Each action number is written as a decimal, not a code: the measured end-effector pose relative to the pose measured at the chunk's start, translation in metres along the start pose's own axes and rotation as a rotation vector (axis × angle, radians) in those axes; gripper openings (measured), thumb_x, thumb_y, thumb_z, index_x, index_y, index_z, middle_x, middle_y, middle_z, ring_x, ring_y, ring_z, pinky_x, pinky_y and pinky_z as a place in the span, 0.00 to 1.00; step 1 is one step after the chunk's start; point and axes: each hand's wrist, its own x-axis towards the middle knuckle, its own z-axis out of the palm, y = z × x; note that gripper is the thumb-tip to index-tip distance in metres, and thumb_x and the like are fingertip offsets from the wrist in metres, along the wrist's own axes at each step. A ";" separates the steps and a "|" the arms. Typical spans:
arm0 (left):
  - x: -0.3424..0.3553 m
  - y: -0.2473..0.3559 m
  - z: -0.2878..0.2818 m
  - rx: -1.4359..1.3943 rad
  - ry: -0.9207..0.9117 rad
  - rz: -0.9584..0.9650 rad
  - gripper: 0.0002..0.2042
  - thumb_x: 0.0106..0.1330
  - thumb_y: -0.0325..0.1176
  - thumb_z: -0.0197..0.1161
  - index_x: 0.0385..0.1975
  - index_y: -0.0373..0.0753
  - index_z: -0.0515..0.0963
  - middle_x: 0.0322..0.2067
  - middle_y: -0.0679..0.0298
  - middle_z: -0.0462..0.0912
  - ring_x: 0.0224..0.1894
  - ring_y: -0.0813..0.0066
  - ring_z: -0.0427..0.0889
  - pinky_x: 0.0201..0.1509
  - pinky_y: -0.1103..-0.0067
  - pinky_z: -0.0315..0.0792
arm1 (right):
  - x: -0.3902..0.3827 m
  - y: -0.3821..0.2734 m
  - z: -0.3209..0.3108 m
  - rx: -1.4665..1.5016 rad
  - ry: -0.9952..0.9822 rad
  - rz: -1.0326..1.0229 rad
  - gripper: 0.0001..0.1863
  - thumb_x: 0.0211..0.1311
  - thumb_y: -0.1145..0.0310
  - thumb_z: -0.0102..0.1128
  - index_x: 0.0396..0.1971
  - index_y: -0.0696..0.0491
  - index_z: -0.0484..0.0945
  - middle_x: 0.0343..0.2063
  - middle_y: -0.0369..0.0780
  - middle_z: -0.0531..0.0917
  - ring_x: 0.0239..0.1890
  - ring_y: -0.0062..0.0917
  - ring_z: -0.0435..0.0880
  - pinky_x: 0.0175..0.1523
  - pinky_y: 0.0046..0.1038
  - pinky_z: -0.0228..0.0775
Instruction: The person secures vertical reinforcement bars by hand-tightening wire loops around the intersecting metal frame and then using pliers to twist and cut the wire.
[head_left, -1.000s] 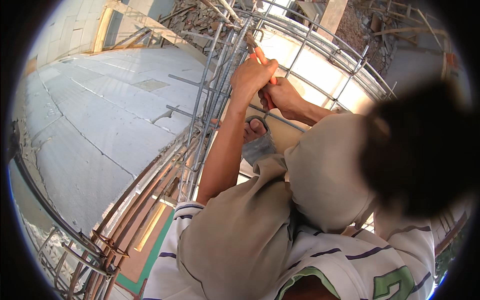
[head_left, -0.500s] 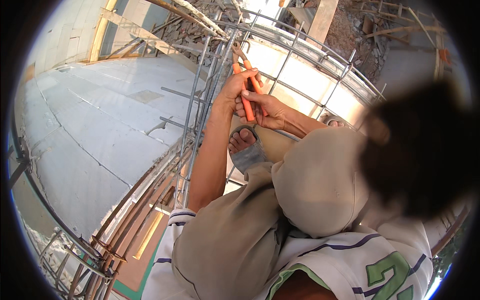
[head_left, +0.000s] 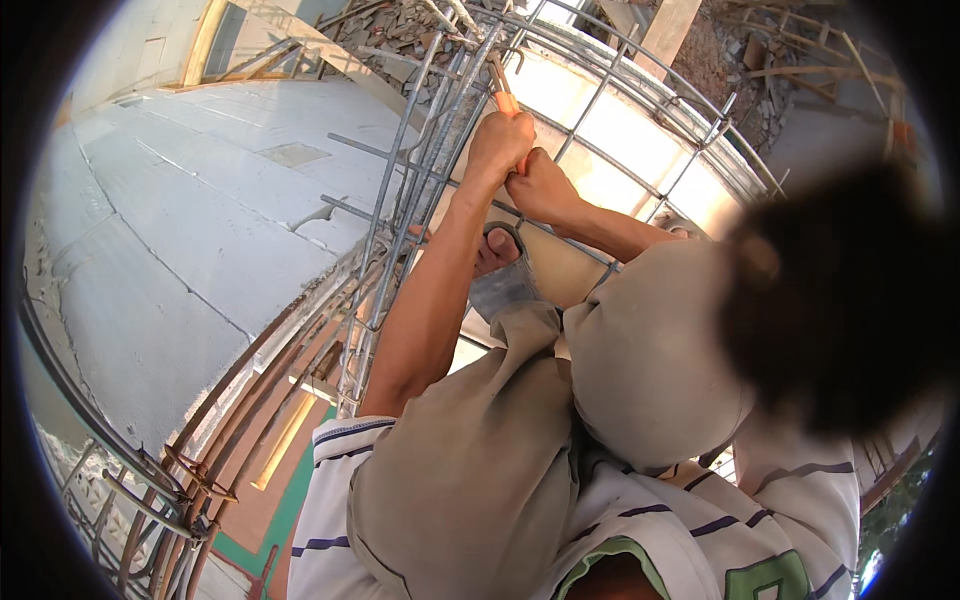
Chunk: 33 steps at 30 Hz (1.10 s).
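Orange-handled pincers (head_left: 507,103) point away from me, their dark metal jaws against the steel rebar (head_left: 405,170) at the corner of a tied cage. Whether the jaws grip a wire there is too small to tell. My left hand (head_left: 503,143) is wrapped round the handles near the jaws. Just below and to its right, my right hand (head_left: 543,187) is closed in a fist at the handle ends, a bit of orange showing beside it. The two hands nearly touch. Most of the handles are hidden by the fingers.
My sandalled foot (head_left: 500,270) rests on the cage below my hands, near a pale board (head_left: 565,95) under the bars. Grey slab panels (head_left: 190,220) lie left. Rusty bars (head_left: 225,410) run at lower left. Rubble (head_left: 375,45) and a timber plank (head_left: 668,40) are beyond. A dark blur covers the right.
The pincers' spread handles have come together, and both hands have closed tightly round them. My view has shifted slightly, and my hands now sit a little farther right.
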 end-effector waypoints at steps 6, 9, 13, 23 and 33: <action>-0.028 0.025 -0.015 0.075 -0.135 -0.045 0.25 0.58 0.55 0.65 0.19 0.33 0.79 0.18 0.59 0.77 0.20 0.72 0.73 0.25 0.76 0.62 | 0.003 0.008 -0.010 0.312 -0.201 0.074 0.11 0.60 0.68 0.50 0.31 0.62 0.75 0.28 0.46 0.81 0.27 0.33 0.81 0.35 0.37 0.75; -0.041 0.026 -0.025 -0.059 -0.120 -0.056 0.28 0.54 0.62 0.68 0.21 0.36 0.79 0.17 0.63 0.75 0.21 0.74 0.72 0.23 0.78 0.60 | -0.001 0.008 -0.014 0.657 -0.322 0.111 0.08 0.60 0.70 0.49 0.31 0.58 0.74 0.25 0.40 0.77 0.25 0.28 0.78 0.32 0.34 0.73; -0.036 0.018 -0.028 -0.213 -0.159 -0.122 0.28 0.56 0.60 0.69 0.30 0.35 0.79 0.19 0.66 0.75 0.22 0.80 0.72 0.22 0.80 0.62 | 0.000 0.019 -0.022 1.190 -0.735 0.080 0.12 0.61 0.69 0.50 0.43 0.56 0.71 0.28 0.35 0.74 0.26 0.20 0.73 0.32 0.25 0.70; -0.013 0.011 0.005 -0.737 -0.495 -0.071 0.14 0.64 0.43 0.63 0.33 0.36 0.78 0.18 0.70 0.73 0.12 0.84 0.62 0.17 0.85 0.60 | 0.012 0.042 -0.054 1.352 -0.886 0.069 0.21 0.69 0.55 0.54 0.47 0.60 0.73 0.32 0.38 0.80 0.28 0.22 0.82 0.32 0.25 0.79; -0.015 0.024 0.029 -0.751 -0.167 -0.132 0.11 0.61 0.37 0.63 0.32 0.35 0.77 0.29 0.62 0.78 0.32 0.73 0.74 0.37 0.73 0.68 | -0.043 -0.024 -0.079 -0.609 0.008 -0.151 0.31 0.57 0.52 0.58 0.47 0.66 0.71 0.37 0.53 0.81 0.39 0.45 0.85 0.45 0.42 0.77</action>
